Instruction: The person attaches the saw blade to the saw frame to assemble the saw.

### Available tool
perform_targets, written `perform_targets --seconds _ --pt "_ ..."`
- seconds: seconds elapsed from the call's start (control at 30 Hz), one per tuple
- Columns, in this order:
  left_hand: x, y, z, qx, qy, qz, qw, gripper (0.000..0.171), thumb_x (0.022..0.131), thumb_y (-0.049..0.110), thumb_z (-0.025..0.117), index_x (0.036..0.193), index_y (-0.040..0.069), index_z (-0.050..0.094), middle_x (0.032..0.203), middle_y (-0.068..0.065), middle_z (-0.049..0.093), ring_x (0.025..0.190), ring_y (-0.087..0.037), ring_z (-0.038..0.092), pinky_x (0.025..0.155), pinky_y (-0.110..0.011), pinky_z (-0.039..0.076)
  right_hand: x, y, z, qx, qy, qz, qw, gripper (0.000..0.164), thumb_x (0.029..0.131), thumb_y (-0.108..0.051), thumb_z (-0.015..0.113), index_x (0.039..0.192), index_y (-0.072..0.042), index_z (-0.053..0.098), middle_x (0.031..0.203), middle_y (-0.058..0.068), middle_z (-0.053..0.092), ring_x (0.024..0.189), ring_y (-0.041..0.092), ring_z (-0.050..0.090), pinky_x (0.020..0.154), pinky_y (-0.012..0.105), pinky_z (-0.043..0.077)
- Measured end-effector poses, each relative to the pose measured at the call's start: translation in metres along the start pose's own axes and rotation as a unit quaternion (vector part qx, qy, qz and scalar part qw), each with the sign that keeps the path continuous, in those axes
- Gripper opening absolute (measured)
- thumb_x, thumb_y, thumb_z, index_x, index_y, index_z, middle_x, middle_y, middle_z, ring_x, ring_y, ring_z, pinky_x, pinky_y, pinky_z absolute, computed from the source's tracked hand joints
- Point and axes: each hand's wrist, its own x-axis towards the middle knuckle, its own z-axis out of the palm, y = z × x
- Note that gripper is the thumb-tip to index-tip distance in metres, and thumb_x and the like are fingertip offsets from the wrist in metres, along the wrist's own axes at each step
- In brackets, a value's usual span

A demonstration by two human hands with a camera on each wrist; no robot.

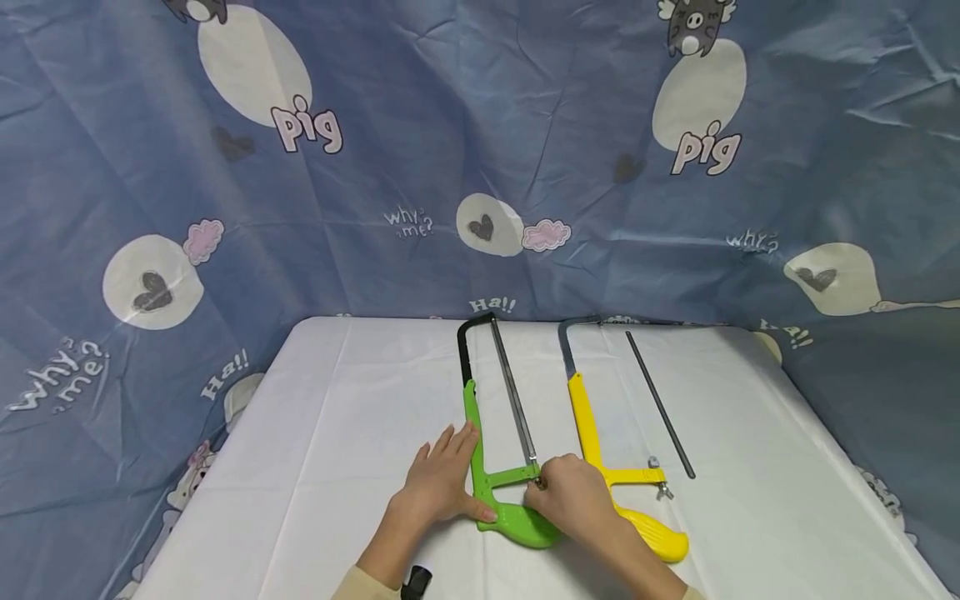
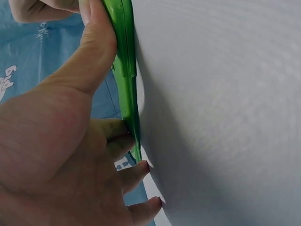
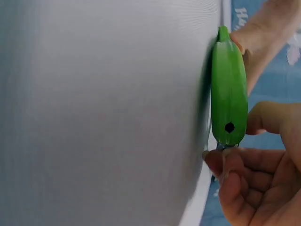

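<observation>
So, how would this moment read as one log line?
left hand: rests on green hacksaw | right hand: pinches that saw's metal fitting | yellow hacksaw: alongside, no blade fitted | loose blade: farther right

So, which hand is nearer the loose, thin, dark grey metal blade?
The right hand: left of the loose blade, pinching near the green-framed hacksaw's crossbar end, the yellow-framed hacksaw between. The left hand, farther left, rests on the green-framed hacksaw.

Cartoon-printed cloth (image 1: 420, 125) round a white table (image 1: 360, 417) shows a curtained-off workspace
</observation>
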Motion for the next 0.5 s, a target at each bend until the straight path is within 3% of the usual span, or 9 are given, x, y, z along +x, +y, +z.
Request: perform_targets --seconds 0.13,0.3,0.5 --pt "0.001 0.001 0.000 0.000 -0.002 0.000 1.0000 0.129 0.055 0.064 0.087 0.156 0.006 0.030 0.163 -0.014 0.029 0.150 -0.041 0.026 0.115 -0.067 0.026 0.000 0.006 0.000 0.107 -0.041 0.050 0.992 0.043 0.077 -0.018 0.068 0.045 -0.021 0.039 0.041 -0.014 0.025 0.040 0.003 0.021 0.040 0.020 0.018" --pt "0.003 -0.001 0.001 -0.003 -0.004 -0.003 1.0000 0.129 0.055 0.065 0.086 0.156 0.008 0.030 0.164 -0.013 0.028 0.150 -0.041 0.025 0.115 -0.067 0.025 0.002 0.014 0.001 0.214 -0.081 0.098 0.969 0.034 0.077 -0.016 0.066 0.047 -0.016 0.050 0.041 -0.011 0.038 0.042 0.006 0.029 0.042 0.020 0.023" --pt "0.005 -0.003 0.003 -0.003 0.000 -0.001 1.0000 0.129 0.055 0.066 0.086 0.156 0.008 0.030 0.163 -0.013 0.029 0.150 -0.042 0.025 0.115 -0.067 0.025 0.005 0.020 0.005 0.298 -0.094 0.135 0.940 0.022 0.077 -0.016 0.067 0.059 -0.005 0.068 0.047 -0.004 0.055 0.044 0.008 0.040 0.044 0.021 0.032"
